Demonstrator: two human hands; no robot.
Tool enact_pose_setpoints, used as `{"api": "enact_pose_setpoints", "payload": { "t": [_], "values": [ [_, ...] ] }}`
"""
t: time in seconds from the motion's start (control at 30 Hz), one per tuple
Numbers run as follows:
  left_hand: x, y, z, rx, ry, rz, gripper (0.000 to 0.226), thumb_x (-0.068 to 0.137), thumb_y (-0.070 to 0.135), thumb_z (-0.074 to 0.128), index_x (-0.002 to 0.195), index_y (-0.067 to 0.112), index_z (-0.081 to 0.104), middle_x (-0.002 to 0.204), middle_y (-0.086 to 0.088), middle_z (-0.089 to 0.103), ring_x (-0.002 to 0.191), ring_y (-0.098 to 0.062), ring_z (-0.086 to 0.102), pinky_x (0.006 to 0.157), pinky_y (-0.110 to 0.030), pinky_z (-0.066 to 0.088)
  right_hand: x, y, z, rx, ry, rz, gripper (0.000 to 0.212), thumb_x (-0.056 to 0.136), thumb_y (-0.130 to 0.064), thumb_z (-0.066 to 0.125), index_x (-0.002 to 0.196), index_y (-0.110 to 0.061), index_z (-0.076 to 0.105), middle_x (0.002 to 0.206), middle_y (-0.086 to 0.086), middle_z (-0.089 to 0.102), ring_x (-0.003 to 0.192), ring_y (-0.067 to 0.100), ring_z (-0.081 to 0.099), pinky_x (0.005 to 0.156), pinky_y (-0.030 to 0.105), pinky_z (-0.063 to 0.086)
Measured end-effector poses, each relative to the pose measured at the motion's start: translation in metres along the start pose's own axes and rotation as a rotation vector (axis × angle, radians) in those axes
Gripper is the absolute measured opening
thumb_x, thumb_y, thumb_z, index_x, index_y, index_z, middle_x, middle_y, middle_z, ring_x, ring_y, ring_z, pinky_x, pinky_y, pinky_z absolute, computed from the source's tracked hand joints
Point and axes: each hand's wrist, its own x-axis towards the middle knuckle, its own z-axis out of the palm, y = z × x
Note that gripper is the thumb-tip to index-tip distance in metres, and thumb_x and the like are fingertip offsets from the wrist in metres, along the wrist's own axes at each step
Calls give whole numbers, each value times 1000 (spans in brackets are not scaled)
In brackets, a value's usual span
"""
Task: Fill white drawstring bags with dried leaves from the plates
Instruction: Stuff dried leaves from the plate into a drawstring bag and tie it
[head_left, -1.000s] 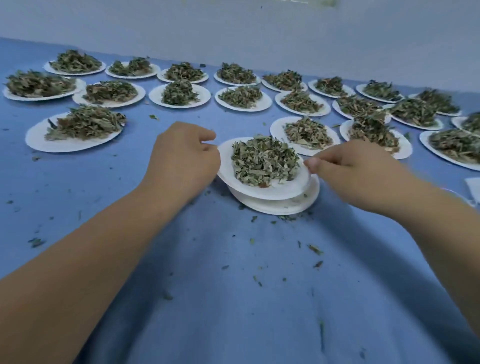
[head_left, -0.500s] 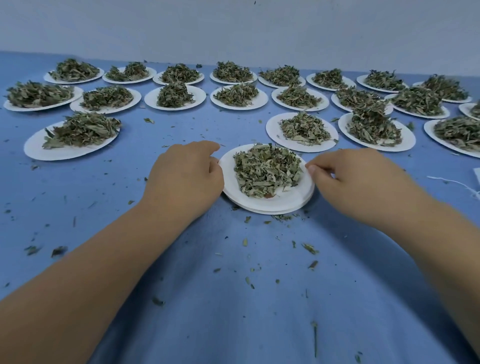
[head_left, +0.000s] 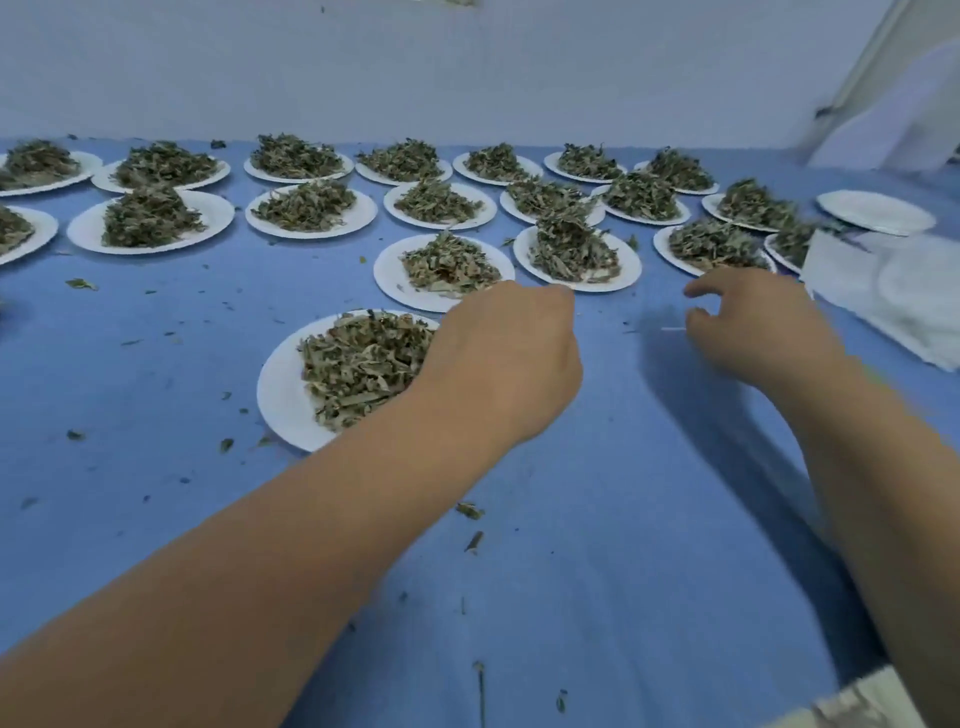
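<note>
The left hand (head_left: 511, 358) curls over the centre plate (head_left: 280, 384), its grip hidden, and the empty, loose-fingered right hand (head_left: 753, 322) hovers near the white drawstring bags (head_left: 852, 280) at the right edge, so a nudge could spill the dried leaves (head_left: 363, 358).

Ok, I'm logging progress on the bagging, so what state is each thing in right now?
Near plate, heaped with dried leaves, flat on the blue cloth.
Other plates, heaped, untouched.
Far-right plate, empty.
White bags, lying flat in a pile, none held.
Left hand, fingers curled over the near plate's right edge; grip hidden.
Right hand, loosely curled, holding nothing.
Blue cloth, strewn with leaf crumbs.
</note>
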Motion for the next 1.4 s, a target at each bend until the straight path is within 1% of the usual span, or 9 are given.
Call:
{"api": "enact_pose_setpoints", "payload": {
  "t": [0.13, 0.23, 0.4, 0.57, 0.67, 0.77, 1.03, 1.17, 1.4],
  "values": [
    [23, 50, 35, -48, -60, 67, 21, 94, 15, 42, 75, 18, 36, 69, -1, 37, 70, -30, 43, 49, -35, 19, 6, 45, 8, -131, -57, 182, 33, 98, -33, 55, 122, -13, 65, 125, 17, 65, 108, 39, 59, 85, 41, 47],
    [26, 67, 58, -131, -69, 101, 8, 94, 14, 44, 96, 12, 52, 82, -9, 54, 83, -36, 54, 57, -39, 34, 7, 61, 23, -92, 9, 163, 25, 99, -26, 48, 85, -12, 64, 99, 16, 68, 83, 34, 52, 68, 35, 40],
    [27, 55, 69, -261, 25, 19, 37, 95, 16, 45, 130, 17, 57, 114, -9, 67, 105, -35, 60, 84, -44, 51, 1, 52, 15, -6, 213, 104, 21, 96, -14, 49, 95, -11, 70, 94, 14, 71, 87, 37, 58, 66, 36, 43],
    [44, 30, 28, -487, 92, 155, 78, 90, 23, 65, 157, 32, 26, 166, 6, 18, 152, -14, 17, 115, -31, 30, -26, -22, -15, 855, 171, -247, 16, 90, -13, 60, 83, -14, 75, 68, 2, 66, 64, 9, 57, 61, 23, 47],
    [48, 6, -15, -422, 229, 139, 35, 89, 34, 64, 124, 39, 64, 125, 13, 66, 117, -6, 59, 94, -24, 48, -31, -61, -32, 1097, 17, -411, 10, 88, -10, 69, 94, -13, 77, 86, 12, 75, 82, 28, 72, 74, 46, 57],
    [35, -25, -45, -351, 396, 51, 6, 85, 42, 68, 86, 36, 70, 79, 21, 68, 75, 1, 60, 59, -11, 39, -25, -94, -36, 1217, -25, -466, 13, 86, -8, 73, 96, -17, 74, 86, 7, 77, 83, 27, 74, 80, 51, 58],
    [-31, -103, -59, -379, 525, -145, 6, 85, 40, 72, 89, 43, 70, 82, 31, 68, 73, 1, 66, 72, -32, 58, -30, -173, -6, 994, -236, -533, 24, 85, 2, 76, 104, -10, 69, 94, 12, 76, 90, 33, 72, 84, 52, 59],
    [-53, -130, -66, -402, 507, -137, 16, 94, 39, 61, 83, 49, 68, 78, 25, 68, 67, 3, 60, 58, -9, 43, -39, -205, 7, 1077, -264, -543, 16, 87, -4, 77, 90, -17, 69, 82, 11, 77, 79, 24, 74, 82, 48, 59],
    [-78, -147, -62, -446, 536, -186, 26, 99, 33, 60, 80, 51, 65, 62, 13, 58, 57, 1, 46, 53, -9, 31, -59, -231, 29, 1040, -90, -629, 9, 91, -18, 75, 99, -21, 76, 91, -9, 77, 84, 3, 71, 70, 22, 49]
  ]
}}
